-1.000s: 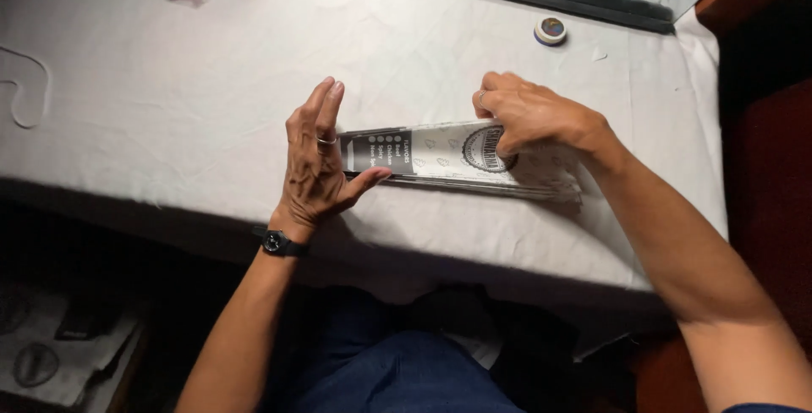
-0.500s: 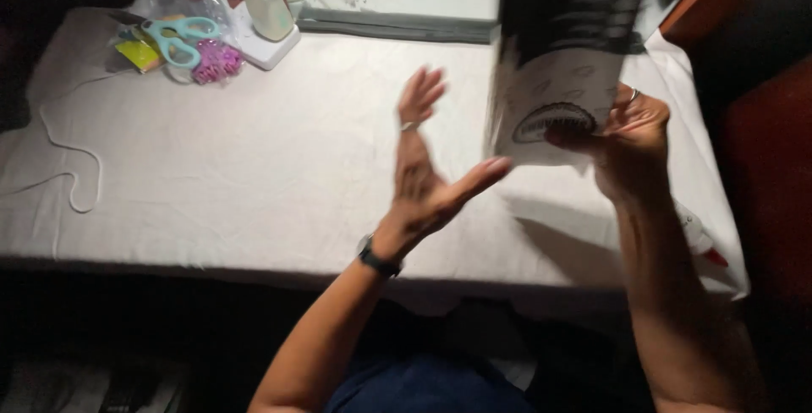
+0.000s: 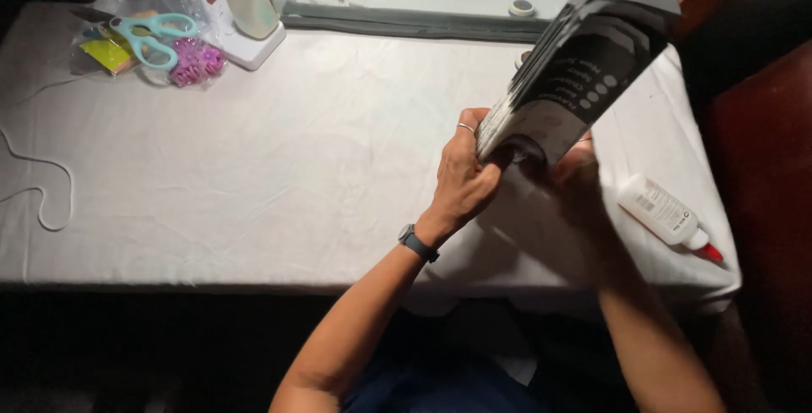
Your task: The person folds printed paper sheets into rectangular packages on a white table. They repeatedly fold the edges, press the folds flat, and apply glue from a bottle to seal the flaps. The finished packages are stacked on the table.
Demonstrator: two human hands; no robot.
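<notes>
Both hands are holding a thick grey paper pack (image 3: pixel 584 66) up over the white table (image 3: pixel 296 167). The left hand (image 3: pixel 465 180) is curling its fingers tight on the bottom edge. The right hand (image 3: pixel 575 163) is mostly hiding behind, gripping too. The pack is looking shut, nothing pulled out.

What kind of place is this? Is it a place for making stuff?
Probably a home craft table. A white cloth covers it, and on it lie teal scissors and a white glue bottle. Both hands, left hand and right hand, hold up a grey packet.
</notes>
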